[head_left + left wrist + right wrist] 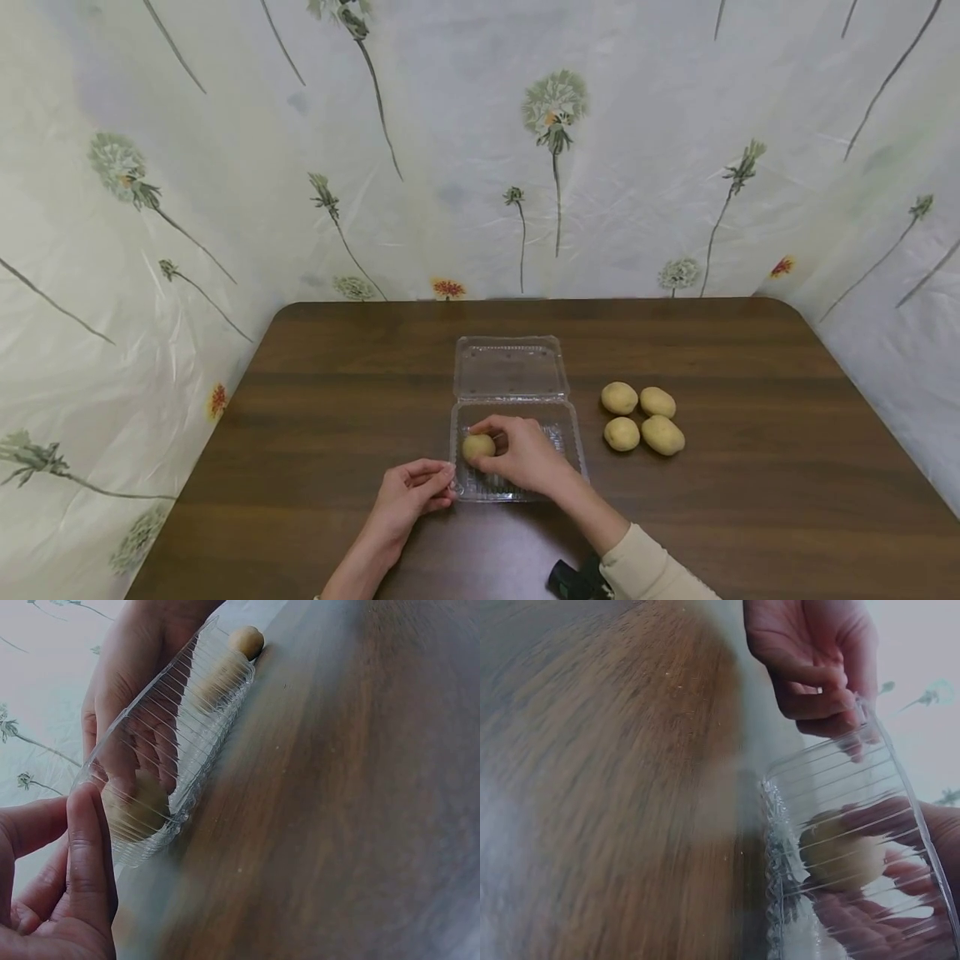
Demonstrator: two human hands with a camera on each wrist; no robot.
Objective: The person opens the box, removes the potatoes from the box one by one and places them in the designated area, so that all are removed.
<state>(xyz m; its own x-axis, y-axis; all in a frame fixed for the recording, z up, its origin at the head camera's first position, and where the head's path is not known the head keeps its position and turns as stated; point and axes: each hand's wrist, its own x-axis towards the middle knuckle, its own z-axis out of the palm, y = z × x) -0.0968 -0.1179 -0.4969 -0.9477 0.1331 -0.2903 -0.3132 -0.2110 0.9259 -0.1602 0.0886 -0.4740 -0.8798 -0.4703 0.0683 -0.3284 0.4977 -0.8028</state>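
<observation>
A clear plastic clamshell container lies on the table with its lid folded back, away from me. My right hand reaches into the base and holds a potato with thumb and fingers at the left side. The same potato shows through the ribbed wall in the left wrist view. At the container's front left corner, my left hand pinches the rim between thumb and fingers. Several loose potatoes sit in a cluster to the right of the container.
A brown wooden table bears everything. Behind it and at its sides hangs a pale sheet printed with dandelions. Under my right sleeve, near the front edge, is a black object, partly hidden.
</observation>
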